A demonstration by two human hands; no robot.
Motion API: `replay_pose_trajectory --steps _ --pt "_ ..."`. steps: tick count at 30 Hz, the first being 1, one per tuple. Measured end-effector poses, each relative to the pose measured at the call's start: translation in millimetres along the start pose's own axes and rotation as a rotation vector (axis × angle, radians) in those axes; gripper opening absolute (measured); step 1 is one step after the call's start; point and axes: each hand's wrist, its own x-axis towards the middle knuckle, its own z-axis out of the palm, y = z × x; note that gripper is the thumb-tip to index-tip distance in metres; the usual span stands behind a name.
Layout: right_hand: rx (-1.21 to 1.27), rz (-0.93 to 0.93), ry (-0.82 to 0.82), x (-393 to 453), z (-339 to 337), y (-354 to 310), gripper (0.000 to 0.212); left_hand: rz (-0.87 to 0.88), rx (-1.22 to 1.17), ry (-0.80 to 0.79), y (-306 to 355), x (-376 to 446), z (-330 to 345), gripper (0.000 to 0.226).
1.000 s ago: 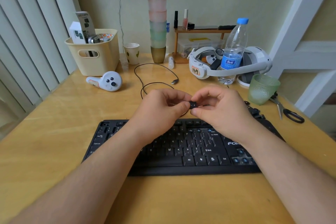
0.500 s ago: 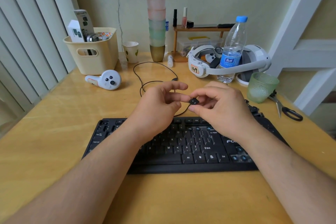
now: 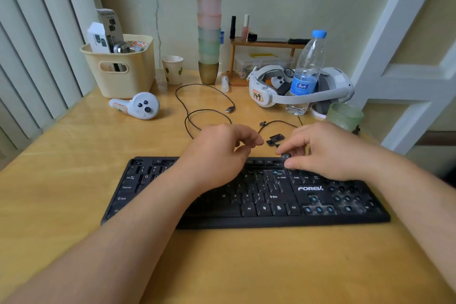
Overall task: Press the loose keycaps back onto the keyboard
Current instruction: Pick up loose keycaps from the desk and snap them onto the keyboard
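A black keyboard [image 3: 246, 195] lies across the wooden desk, with bare blue switch stems showing at its arrow keys and number pad on the right. My right hand [image 3: 325, 153] pinches a small black keycap [image 3: 286, 156] between thumb and forefinger, just above the top right rows. My left hand [image 3: 219, 155] hovers over the middle of the keyboard with its fingers loosely curled and nothing in them. Loose black keycaps [image 3: 274, 140] lie on the desk just behind the keyboard, between my two hands.
Behind the keyboard lie a black USB cable [image 3: 204, 111], a white controller [image 3: 140, 106], a white headset [image 3: 296, 91] and a water bottle [image 3: 308, 71]. A green glass [image 3: 345, 116] stands at the right, a cream basket [image 3: 121, 69] at the left, stacked cups [image 3: 208, 32] at the back.
My hands have parted. My left hand let go of the keycap and drew back; my right hand carried the keycap down and to the right, toward the keyboard's top right rows.
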Motion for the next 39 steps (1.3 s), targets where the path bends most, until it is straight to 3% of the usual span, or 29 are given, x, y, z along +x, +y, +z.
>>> replay_pose_trajectory --steps 8,14,22,33,39 --pt "0.074 -0.009 0.083 0.4 6.5 -6.3 0.026 -0.167 0.206 -0.059 -36.8 7.6 -27.5 0.029" --pt "-0.046 -0.159 -0.029 16.4 22.2 -19.0 0.014 -0.074 0.179 -0.074 -26.8 5.9 -15.9 0.017" --pt "-0.095 -0.199 -0.116 25.8 25.3 -15.0 0.021 -0.013 0.110 -0.057 -22.4 6.1 -4.6 0.018" --pt "-0.121 -0.288 -0.065 28.3 30.2 -16.0 0.029 -0.037 0.121 -0.061 -21.8 6.2 -3.9 0.020" --pt "-0.085 -0.277 -0.068 25.2 28.2 -19.7 0.020 -0.035 0.118 -0.051 -21.2 5.9 -5.2 0.021"
